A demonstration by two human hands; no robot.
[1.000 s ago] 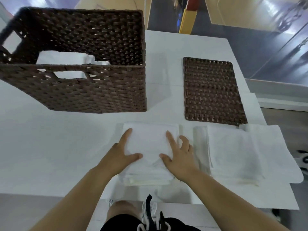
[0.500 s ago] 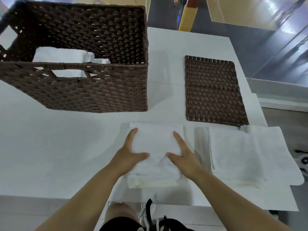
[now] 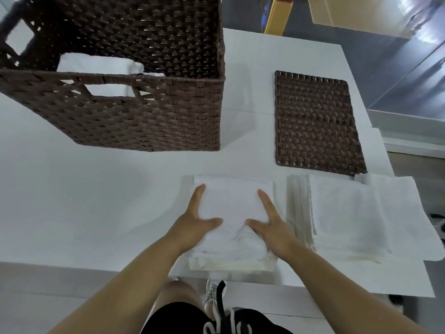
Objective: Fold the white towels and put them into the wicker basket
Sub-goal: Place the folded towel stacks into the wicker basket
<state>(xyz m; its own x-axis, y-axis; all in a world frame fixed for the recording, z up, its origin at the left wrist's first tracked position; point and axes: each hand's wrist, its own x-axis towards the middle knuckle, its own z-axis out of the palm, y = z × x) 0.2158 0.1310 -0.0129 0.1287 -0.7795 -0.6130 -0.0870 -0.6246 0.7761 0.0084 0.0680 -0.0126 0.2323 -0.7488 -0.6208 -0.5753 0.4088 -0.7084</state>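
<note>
here, no brand, label or legible writing appears on any item. folded white towel (image 3: pixel 232 208) lies on the white table (image 3: pixel 72 201), long axis running from the near edge away toward the wicker basket (image 3: pixel 144 121). left hand (image 3: pixel 192 222) and right hand (image 3: pixel 267 225) flank it, fingers extended flat along its side edges, thumbs turned inward onto its top, clasping the towel between them. beyond the fingertips stands the basket, a folded towel inside (image 3: pixel 98 66). outboard of the right fingers lies a stack of unfolded towels (image 3: pixel 349 213); beyond that, a flat wicker lid (image 3: pixel 315 121)
</note>
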